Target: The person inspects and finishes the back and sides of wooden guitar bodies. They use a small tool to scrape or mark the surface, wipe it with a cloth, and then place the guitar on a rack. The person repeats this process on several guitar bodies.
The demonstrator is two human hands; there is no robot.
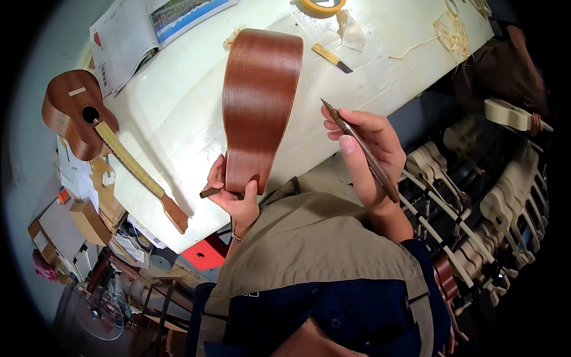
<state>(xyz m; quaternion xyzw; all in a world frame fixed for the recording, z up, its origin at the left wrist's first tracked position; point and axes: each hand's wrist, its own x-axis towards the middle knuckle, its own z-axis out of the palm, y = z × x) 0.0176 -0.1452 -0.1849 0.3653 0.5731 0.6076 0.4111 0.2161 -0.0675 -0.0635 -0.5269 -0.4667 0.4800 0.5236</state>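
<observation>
Head view: left hand [235, 193] grips wooden instrument body [260, 104]; right hand [366, 149] holds brush [360, 149].

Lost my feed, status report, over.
Left hand grips reddish-brown wooden ukulele body, upright on white table. Right hand holds thin brown brush. Nothing obstructing.

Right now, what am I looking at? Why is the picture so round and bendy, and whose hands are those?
The camera sits on a person's head and looks down, so you see their own two hands. Its lens is very wide, which bends straight edges near the rim.

The left hand holds up a brown wooden instrument body, like a small guitar without its neck. A short stick pokes out by that hand's fingers. The right hand holds a thin, dark pencil-like tool.

Below them is a white worktable. On it lie a finished small guitar, an open magazine, a roll of yellow tape and a small brush. At the right stand rows of pale unfinished instruments.
</observation>
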